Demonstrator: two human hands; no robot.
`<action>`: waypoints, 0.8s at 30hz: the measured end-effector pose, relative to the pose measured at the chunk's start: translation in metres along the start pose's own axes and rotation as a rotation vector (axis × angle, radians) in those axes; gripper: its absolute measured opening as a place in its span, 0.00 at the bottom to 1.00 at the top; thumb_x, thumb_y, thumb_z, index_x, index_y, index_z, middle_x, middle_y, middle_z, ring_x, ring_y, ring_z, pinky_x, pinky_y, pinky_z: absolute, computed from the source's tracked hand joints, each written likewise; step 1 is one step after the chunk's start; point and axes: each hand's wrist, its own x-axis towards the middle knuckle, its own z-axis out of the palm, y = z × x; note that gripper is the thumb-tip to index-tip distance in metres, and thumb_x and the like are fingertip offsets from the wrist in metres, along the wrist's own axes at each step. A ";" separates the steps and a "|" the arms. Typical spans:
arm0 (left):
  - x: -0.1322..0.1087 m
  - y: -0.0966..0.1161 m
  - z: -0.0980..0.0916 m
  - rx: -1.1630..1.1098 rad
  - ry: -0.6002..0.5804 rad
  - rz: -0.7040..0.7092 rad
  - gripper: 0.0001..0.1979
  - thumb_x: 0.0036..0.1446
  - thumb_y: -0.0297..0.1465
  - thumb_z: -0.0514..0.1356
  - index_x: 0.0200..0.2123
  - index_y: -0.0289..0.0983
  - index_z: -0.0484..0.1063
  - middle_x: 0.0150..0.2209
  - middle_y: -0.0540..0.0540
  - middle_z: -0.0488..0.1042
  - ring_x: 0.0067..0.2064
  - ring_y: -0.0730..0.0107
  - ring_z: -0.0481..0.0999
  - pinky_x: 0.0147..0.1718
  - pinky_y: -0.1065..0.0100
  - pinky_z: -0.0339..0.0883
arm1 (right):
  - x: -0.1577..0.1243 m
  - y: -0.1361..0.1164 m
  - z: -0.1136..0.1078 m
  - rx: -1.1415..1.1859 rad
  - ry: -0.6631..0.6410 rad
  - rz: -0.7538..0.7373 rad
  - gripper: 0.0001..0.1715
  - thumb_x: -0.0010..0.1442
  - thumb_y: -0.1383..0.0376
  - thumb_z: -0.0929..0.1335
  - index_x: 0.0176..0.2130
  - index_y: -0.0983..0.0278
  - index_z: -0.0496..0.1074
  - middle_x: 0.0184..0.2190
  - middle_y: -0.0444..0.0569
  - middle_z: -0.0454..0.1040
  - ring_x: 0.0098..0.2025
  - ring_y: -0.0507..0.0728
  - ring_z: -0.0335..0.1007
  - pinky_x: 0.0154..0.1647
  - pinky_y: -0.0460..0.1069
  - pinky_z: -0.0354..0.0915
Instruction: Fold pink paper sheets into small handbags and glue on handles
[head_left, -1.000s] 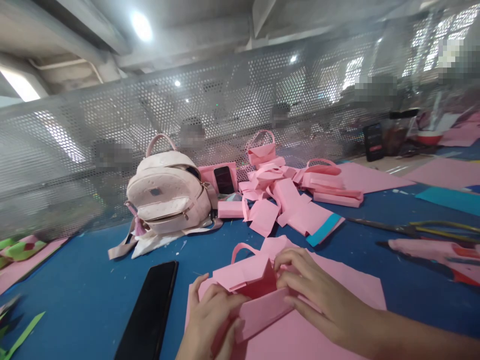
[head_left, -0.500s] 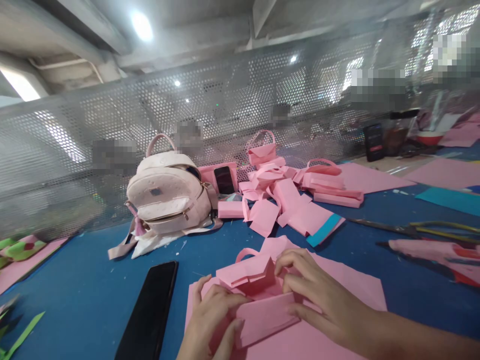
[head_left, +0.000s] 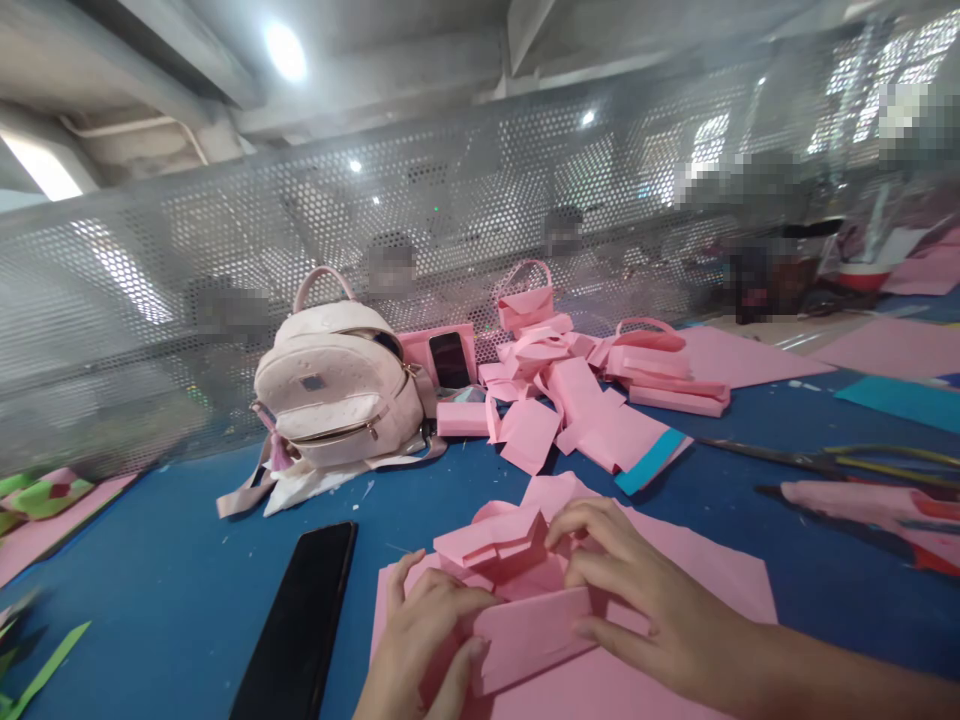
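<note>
Left hand (head_left: 431, 635) and right hand (head_left: 637, 590) are apart, each closed on one end of a small pink paper bag (head_left: 532, 640), low in the middle of the scene. Both thumbs press its near panel while the other fingers curl at the open mouth, and a folded flap (head_left: 495, 535) stands along its far side. Beneath is a pink sheet (head_left: 720, 570) on the blue table (head_left: 157, 570). Near left lies a black phone (head_left: 296, 620); at the left edge is a green strip (head_left: 52, 665). To the right, a pink glue gun (head_left: 855, 500) lies just nearer than yellow-handled scissors (head_left: 892, 460). Farther off, a pale backpack (head_left: 337, 390) sits left of a heap of pink paper pieces (head_left: 532, 435), a smaller phone (head_left: 448, 360) upright between them. Behind everything runs a perforated screen (head_left: 465, 190)
</note>
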 end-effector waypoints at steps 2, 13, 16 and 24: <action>0.000 0.001 0.001 0.025 0.014 0.016 0.15 0.60 0.25 0.53 0.48 0.47 0.69 0.36 0.53 0.80 0.39 0.64 0.78 0.62 0.56 0.45 | 0.001 -0.001 0.000 -0.008 0.005 -0.002 0.07 0.65 0.66 0.67 0.35 0.60 0.64 0.51 0.53 0.65 0.59 0.63 0.62 0.60 0.63 0.63; 0.007 0.013 0.004 0.156 0.118 0.139 0.05 0.60 0.28 0.64 0.35 0.43 0.70 0.28 0.57 0.78 0.33 0.68 0.76 0.63 0.55 0.45 | -0.004 -0.002 0.012 -0.167 0.112 -0.130 0.05 0.63 0.67 0.69 0.34 0.60 0.73 0.64 0.54 0.56 0.68 0.69 0.49 0.62 0.66 0.62; 0.009 0.017 0.009 0.219 0.141 0.213 0.04 0.62 0.28 0.64 0.35 0.42 0.72 0.27 0.56 0.78 0.34 0.67 0.75 0.63 0.54 0.46 | -0.005 -0.003 0.018 -0.203 0.140 -0.147 0.06 0.64 0.66 0.70 0.33 0.58 0.76 0.63 0.51 0.59 0.67 0.69 0.48 0.62 0.66 0.61; 0.013 0.024 0.010 0.189 0.089 0.147 0.12 0.66 0.30 0.60 0.28 0.40 0.68 0.24 0.57 0.76 0.32 0.68 0.73 0.61 0.51 0.44 | -0.003 -0.010 0.030 -0.225 0.194 -0.074 0.08 0.61 0.70 0.73 0.31 0.57 0.77 0.62 0.50 0.61 0.65 0.72 0.48 0.59 0.72 0.60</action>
